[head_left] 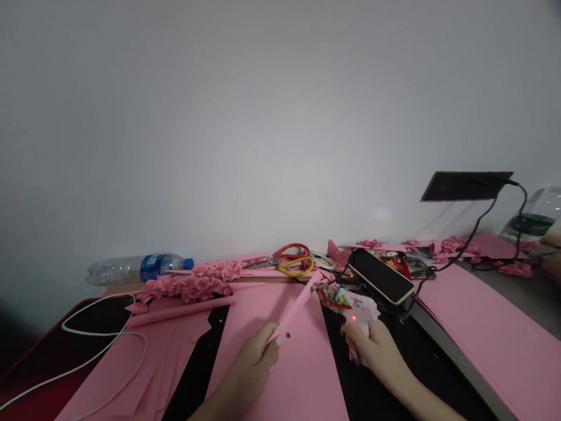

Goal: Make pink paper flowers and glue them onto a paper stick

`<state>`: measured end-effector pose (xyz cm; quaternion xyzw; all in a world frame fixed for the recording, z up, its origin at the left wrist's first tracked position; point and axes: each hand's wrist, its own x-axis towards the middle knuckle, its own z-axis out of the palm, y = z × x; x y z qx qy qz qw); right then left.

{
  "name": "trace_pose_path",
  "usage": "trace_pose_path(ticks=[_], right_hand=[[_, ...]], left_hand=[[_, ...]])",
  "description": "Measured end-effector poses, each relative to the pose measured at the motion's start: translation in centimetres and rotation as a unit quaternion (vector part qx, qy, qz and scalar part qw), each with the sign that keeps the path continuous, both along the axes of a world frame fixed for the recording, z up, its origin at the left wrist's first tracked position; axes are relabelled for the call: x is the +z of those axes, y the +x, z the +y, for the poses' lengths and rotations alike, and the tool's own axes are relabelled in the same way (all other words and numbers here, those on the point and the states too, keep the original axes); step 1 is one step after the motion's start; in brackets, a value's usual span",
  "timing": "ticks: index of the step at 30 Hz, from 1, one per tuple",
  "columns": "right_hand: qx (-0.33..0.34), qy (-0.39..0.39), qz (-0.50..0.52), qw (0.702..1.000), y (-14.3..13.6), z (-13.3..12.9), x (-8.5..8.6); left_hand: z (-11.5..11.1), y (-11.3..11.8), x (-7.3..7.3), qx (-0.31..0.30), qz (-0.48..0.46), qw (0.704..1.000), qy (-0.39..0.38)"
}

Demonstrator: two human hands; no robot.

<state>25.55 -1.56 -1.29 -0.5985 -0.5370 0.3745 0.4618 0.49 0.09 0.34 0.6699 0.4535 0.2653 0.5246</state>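
Tube [296, 307], pinched in our left hand [253, 368], slants far-right | far end beside glue gun [362, 308] our right hand [381, 356] clasps

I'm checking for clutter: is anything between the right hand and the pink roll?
Only the glue gun that the right hand holds, its front near the roll's far end. Nothing else visible stands between; the phone lies beyond the gun, off to the right.
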Motion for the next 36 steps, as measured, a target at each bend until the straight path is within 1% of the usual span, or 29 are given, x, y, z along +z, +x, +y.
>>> trace_pose_path(ticks=[9,12,17,22,30,36], right_hand=[[-0.009,-0.012,0.004,1.000,-0.3,0.1,0.5],[-0.013,-0.012,0.010,1.000,-0.4,0.0,0.9],[-0.013,-0.015,0.007,1.000,-0.4,-0.1,1.4],[-0.013,-0.009,-0.003,1.000,-0.4,0.0,1.3],[-0.034,-0.007,0.019,0.999,-0.3,0.2,1.3],[-0.037,-0.005,0.007,0.999,-0.1,0.3,1.2]], left_hand=[[-0.1,0.0,-0.2,-0.005,-0.010,1.000,0.000],[-0.1,0.0,0.0,-0.006,-0.007,1.000,-0.006],[-0.1,0.0,0.3,-0.005,0.003,1.000,0.013],[-0.2,-0.1,0.2,-0.007,-0.002,1.000,-0.003],[-0.1,-0.1,0.0,-0.010,0.000,1.000,0.003],[0.0,-0.2,-0.3,-0.008,0.007,1.000,0.012]])
